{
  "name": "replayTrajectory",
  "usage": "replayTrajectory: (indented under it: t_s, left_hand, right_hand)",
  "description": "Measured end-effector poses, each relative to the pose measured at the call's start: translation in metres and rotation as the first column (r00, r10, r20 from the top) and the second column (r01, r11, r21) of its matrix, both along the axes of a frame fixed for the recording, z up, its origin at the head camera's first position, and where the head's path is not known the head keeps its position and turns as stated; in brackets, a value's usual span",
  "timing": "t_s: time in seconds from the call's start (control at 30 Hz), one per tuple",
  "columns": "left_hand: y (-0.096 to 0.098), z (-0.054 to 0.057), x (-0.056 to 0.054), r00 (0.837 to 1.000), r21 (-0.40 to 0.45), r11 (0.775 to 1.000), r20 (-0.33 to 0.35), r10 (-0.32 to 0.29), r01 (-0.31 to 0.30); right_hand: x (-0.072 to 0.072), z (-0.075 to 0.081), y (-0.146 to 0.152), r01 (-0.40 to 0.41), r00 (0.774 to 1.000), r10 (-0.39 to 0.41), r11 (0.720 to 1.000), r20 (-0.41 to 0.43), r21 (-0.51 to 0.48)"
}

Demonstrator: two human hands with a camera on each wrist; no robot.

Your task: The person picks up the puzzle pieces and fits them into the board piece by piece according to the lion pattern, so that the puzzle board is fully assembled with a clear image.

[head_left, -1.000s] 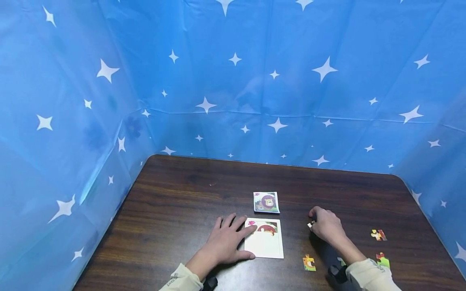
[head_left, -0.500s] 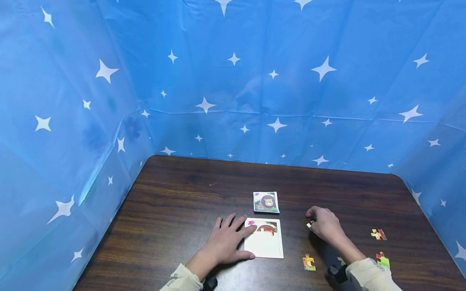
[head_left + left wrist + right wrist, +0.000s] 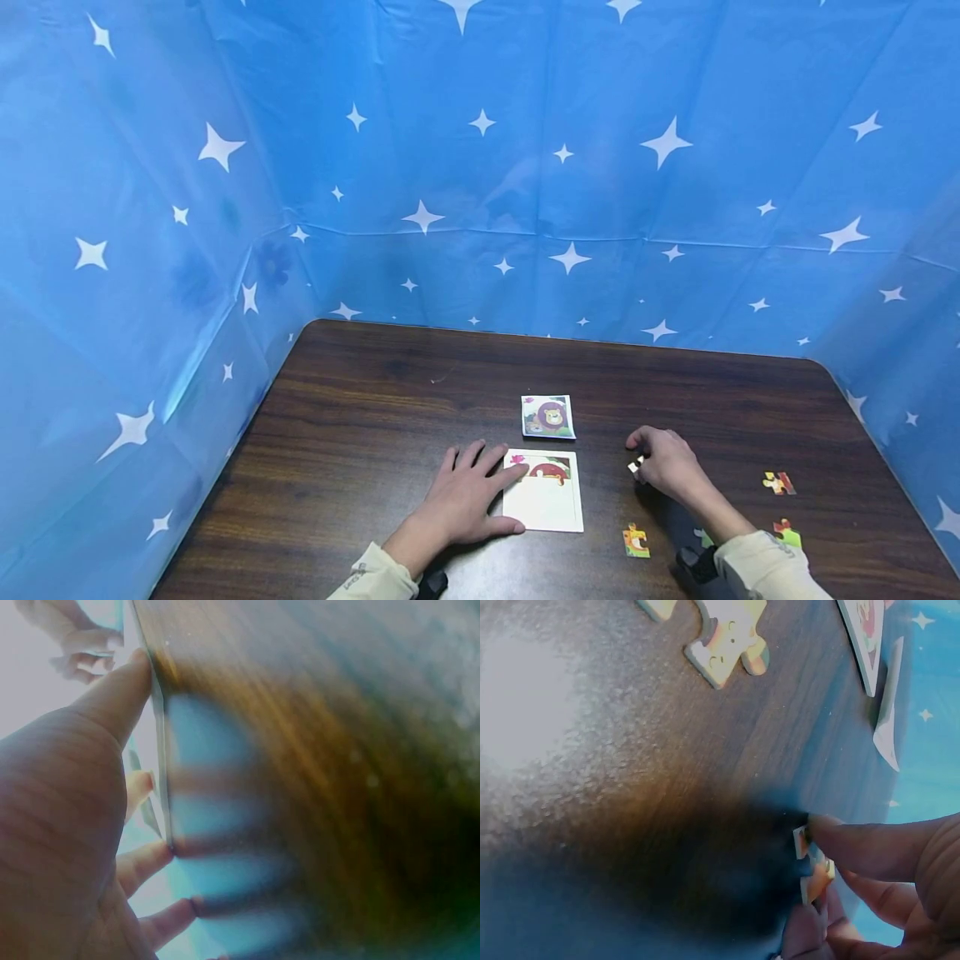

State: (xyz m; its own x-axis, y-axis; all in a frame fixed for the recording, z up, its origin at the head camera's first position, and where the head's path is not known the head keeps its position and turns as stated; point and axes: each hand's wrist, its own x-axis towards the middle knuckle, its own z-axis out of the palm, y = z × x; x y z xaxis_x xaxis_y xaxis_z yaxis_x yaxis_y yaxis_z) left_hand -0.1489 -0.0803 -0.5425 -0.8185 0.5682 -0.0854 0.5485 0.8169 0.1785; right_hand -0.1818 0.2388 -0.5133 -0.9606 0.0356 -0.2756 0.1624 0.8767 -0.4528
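The right-hand grip (image 3: pixel 669 461) is closed in a pinch on a small puzzle piece (image 3: pixel 820 881), its thumb on one side and fingertips on the other. That piece is over the right part of the desk (image 3: pixel 390 400), apart from the puzzle board (image 3: pixel 542 512), and I cannot tell whether its lower edge touches the wood. The left-hand grip (image 3: pixel 467 500) grasps nothing: its fingers are spread, with the thumb and a finger lying on the near-left part of the board, which has a reddish-brown shape and a pink flower filled in along its far side and pale surface below. The lion picture card (image 3: pixel 547 417) lies just beyond the board. Around the right arm lie an orange piece (image 3: pixel 636 542), a red and yellow piece (image 3: pixel 778 483), a red and green piece (image 3: pixel 787 533) and a green piece (image 3: pixel 703 538) mostly hidden by the wrist. The held piece looks thin, so I would expect it to be very light and stiff, probably card or thin wood, with a fairly smooth printed face. Its knobs are likely the weak spots, apt to bend or chip if squeezed, so the best hold is a gentle pinch on opposite edges of the body, leaving knobs and notches free. The board should slide easily; flat fingers near its rim suit it.
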Motion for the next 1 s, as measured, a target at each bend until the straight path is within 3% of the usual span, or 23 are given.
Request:
replayTrajectory:
  t_s: [0.33,0.4,0.47,0.53,0.63,0.8,0.9,1.0]
  left_hand:
    - [0.000,0.001,0.000,1.000,0.002,1.000,-0.002,0.002,-0.002]
    - [0.000,0.001,0.000,1.000,0.001,1.000,-0.001,0.003,-0.003]
    - [0.000,0.001,0.000,1.000,-0.002,1.000,0.000,0.002,-0.002]
    - [0.000,0.001,0.000,1.000,-0.004,1.000,0.001,0.001,-0.001]
    - [0.000,0.001,0.001,1.000,-0.006,1.000,0.003,0.000,0.000]
    - [0.000,0.001,0.001,1.000,-0.001,1.000,0.002,-0.002,0.002]
    - [0.000,0.001,0.001,1.000,0.009,1.000,-0.001,-0.005,0.005]
    - [-0.001,0.002,0.001,1.000,0.018,1.000,-0.008,-0.007,0.008]
  right_hand:
    - [0.004,0.001,0.007,0.035,0.997,-0.039,0.997,-0.066,-0.065]
    - [0.005,0.002,0.010,0.047,0.997,-0.056,0.989,-0.059,-0.137]
    - [0.005,0.003,0.013,0.081,0.996,-0.089,0.963,-0.017,-0.257]
    - [0.005,0.004,0.016,0.132,0.991,-0.124,0.907,0.048,-0.401]
    - [0.004,0.008,0.018,0.215,0.976,-0.153,0.777,0.155,-0.591]
    - [0.004,0.014,0.016,0.284,0.956,-0.110,0.573,0.272,-0.768]
    - [0.005,0.016,0.011,0.316,0.946,-0.094,0.486,0.311,-0.815]
    - [0.004,0.016,0.003,0.342,0.937,-0.093,0.437,0.337,-0.832]
